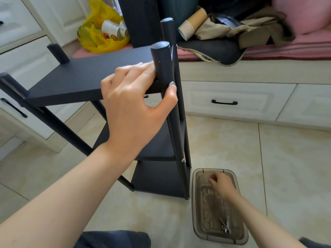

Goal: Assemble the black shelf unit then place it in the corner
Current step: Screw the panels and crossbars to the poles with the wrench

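Observation:
The black shelf unit (pixel 86 76) stands on the tiled floor with three boards between round black posts. My left hand (pixel 132 97) grips the near right post (pixel 162 63) just below its capped top, thumb on the right side, fingers lying on the top board. My right hand (pixel 221 184) is down inside a brown translucent plastic tray (pixel 197 208) on the floor beside the unit's foot. Its fingers are curled and blurred, and I cannot tell whether they hold anything. Small metal parts (pixel 226 226) lie at the tray's near end.
White drawer cabinets (pixel 232 102) line the wall behind and to the left. On the pink bench top lie a yellow bag (pixel 100 36) of cups, a stack of paper cups (pixel 188 29), clothes and a dark board (pixel 141 22) standing upright. My knee (pixel 114 238) shows at the bottom edge.

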Available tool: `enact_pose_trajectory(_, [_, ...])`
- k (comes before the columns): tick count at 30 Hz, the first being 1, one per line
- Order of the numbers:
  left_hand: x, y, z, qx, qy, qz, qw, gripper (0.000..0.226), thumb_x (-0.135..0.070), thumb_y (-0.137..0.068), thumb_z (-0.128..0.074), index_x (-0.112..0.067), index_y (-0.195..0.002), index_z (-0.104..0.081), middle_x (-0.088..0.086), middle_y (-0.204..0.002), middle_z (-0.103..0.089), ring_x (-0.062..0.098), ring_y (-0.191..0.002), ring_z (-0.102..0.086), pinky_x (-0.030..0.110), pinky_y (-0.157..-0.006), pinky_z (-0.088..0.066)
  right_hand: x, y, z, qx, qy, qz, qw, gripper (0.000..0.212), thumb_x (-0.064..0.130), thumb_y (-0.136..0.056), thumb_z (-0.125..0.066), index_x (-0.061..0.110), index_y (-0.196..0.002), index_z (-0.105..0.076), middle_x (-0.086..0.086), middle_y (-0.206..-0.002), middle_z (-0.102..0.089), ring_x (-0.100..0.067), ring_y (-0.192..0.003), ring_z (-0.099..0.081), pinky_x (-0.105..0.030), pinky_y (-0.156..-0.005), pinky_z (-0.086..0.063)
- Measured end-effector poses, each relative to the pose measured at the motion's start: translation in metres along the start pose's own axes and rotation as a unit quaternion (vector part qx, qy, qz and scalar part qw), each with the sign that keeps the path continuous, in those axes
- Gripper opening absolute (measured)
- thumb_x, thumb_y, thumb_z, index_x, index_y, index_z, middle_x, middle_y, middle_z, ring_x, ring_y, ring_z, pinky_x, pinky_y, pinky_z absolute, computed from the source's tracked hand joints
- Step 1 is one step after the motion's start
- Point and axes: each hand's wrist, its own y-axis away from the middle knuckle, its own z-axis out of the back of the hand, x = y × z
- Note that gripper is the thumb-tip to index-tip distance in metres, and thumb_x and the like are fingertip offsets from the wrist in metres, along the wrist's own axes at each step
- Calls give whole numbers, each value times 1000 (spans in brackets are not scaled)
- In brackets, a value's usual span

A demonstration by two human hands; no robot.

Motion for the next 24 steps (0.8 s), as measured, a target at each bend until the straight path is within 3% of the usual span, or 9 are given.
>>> enact_pose_trajectory(2, [0,0,1,7,8,3,1000,37,-42,-93,-57,-18,-115,-75,-6,-115,-73,19,-118,-61,35,-102,-33,19,11,12,-50,-149,-14,988,8,17,-98,-59,10,-96,-65,0,-84,-68,-14,-78,-64,-24,-67,-50])
enact_pose_trajectory(6, [-1,1,3,13,12,6,1000,40,-43,-94,-56,-19,-119,-74,-5,-120,-72,19,-122,-59,37,-103,-32,69,32,36,-83,-365,-20,927,7,13,-97,-60,8,-97,-65,-9,-85,-72,-17,-77,-70,-25,-68,-58])
enact_pose_trajectory(11, [-1,2,4,22,4,-1,1000,46,-47,-95,-50,-17,-120,-74,-3,-122,-72,19,-125,-59,34,-103,-31,134,62,66,-106,-504,44,856,6,13,-97,-61,11,-97,-68,-4,-73,-73,-12,-68,-71,-17,-60,-55])
enact_pose_trajectory(16, [-1,2,5,34,-4,0,999,49,-49,-94,-46,-18,-122,-72,-3,-123,-72,19,-128,-57,36,-106,-31,183,90,94,-154,-549,158,806,11,17,-101,-56,9,-98,-63,-7,-76,-74,-18,-72,-72,-21,-64,-56])
enact_pose_trajectory(21, [-1,0,7,48,-14,3,999,48,-49,-95,-49,-19,-126,-70,-4,-123,-72,18,-128,-57,36,-105,-33,210,99,94,-133,-482,186,846,22,25,-106,-43,9,-106,-57,9,-78,-75,-6,-77,-71,-20,-69,-54])
enact_pose_trajectory(24, [2,-2,7,50,-22,0,998,47,-49,-95,-50,-20,-125,-70,-6,-122,-72,17,-127,-59,37,-103,-35,219,98,86,-96,-468,183,860,30,28,-109,-31,5,-107,-51,-3,-70,-73,-12,-67,-68,-29,-69,-50])
